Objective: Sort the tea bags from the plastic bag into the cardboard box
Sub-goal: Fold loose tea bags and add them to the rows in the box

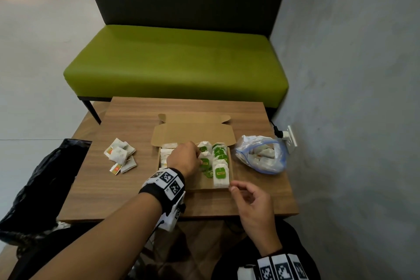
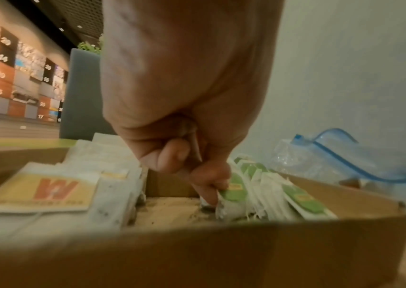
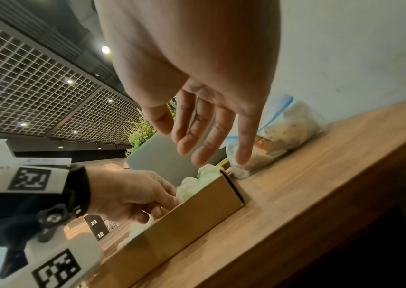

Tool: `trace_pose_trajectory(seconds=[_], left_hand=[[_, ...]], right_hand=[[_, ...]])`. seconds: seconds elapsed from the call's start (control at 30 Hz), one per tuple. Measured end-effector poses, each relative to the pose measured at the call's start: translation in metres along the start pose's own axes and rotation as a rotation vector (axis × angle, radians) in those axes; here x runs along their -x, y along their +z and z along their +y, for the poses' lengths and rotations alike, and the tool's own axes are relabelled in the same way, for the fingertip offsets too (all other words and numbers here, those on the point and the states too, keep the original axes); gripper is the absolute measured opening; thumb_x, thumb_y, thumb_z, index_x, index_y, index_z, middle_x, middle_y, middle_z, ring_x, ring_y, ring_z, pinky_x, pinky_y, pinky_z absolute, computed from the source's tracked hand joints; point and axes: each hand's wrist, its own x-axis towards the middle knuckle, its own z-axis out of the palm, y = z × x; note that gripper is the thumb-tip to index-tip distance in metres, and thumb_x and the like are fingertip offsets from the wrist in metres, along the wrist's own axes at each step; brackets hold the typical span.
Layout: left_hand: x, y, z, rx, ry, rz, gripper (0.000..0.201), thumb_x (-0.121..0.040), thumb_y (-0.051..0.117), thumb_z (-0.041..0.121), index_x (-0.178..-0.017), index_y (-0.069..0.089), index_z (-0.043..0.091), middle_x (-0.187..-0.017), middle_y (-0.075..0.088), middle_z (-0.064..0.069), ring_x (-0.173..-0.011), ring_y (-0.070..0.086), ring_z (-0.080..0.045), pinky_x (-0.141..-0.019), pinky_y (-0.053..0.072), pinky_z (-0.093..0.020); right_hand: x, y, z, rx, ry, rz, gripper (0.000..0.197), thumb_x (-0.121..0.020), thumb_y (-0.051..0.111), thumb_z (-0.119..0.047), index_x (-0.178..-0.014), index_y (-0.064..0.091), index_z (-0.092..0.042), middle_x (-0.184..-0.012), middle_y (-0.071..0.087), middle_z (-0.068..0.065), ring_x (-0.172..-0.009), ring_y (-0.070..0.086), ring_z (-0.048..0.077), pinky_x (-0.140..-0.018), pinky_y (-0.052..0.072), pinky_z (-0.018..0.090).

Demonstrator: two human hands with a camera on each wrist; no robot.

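An open cardboard box [image 1: 193,134] sits mid-table. Yellow-tagged tea bags [image 2: 49,193] fill its left side and green-tagged tea bags [image 1: 220,171] its right side. My left hand [image 1: 200,159] reaches into the box, and its fingertips [image 2: 216,185] pinch a green-tagged tea bag [image 2: 234,193] at the edge of the green row. My right hand [image 1: 242,192] hovers over the box's front right corner with relaxed fingers [image 3: 197,140], holding nothing. The clear plastic bag [image 1: 261,154] with a blue zip lies right of the box, with tea bags inside.
A loose pile of tea bags [image 1: 120,155] lies on the wooden table [image 1: 261,198] left of the box. A black bin bag [image 1: 45,177] hangs off the table's left edge. A green bench [image 1: 177,63] stands behind, and a grey wall with a socket [image 1: 291,136] is close on the right.
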Motion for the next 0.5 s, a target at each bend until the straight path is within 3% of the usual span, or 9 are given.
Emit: trace_pose_trajectory(seconds=[0.13,0.33,0.5], left_hand=[[0.001,0.007,0.005,-0.09,-0.008,0.1,0.008,-0.087,0.061,0.014,-0.09,0.068,0.01,-0.093,0.068,-0.011,-0.084,0.066,-0.031,-0.072,0.057,-0.04],[0.002,0.008,0.012,-0.211,0.033,0.185,0.013,-0.095,0.056,0.016,-0.097,0.062,0.005,-0.099,0.064,-0.015,-0.09,0.062,-0.035,-0.068,0.045,-0.039],[0.005,0.004,0.01,-0.084,-0.033,0.169,0.02,-0.095,0.059,0.025,-0.098,0.061,0.006,-0.098,0.065,-0.012,-0.09,0.063,-0.032,-0.072,0.052,-0.038]], right_hand=[[0.002,0.0,0.002,-0.024,0.026,0.007,0.016,-0.088,0.071,-0.01,-0.091,0.077,-0.024,-0.082,0.076,-0.01,-0.08,0.068,0.002,-0.069,0.051,0.012],[0.007,0.0,0.0,-0.019,0.037,-0.004,0.015,-0.089,0.071,-0.009,-0.091,0.077,-0.022,-0.079,0.075,-0.007,-0.08,0.067,0.0,-0.069,0.051,0.013],[0.008,-0.001,-0.001,-0.024,0.034,-0.004,0.015,-0.089,0.07,-0.007,-0.089,0.078,-0.021,-0.076,0.074,-0.01,-0.078,0.066,-0.002,-0.067,0.05,0.011]])
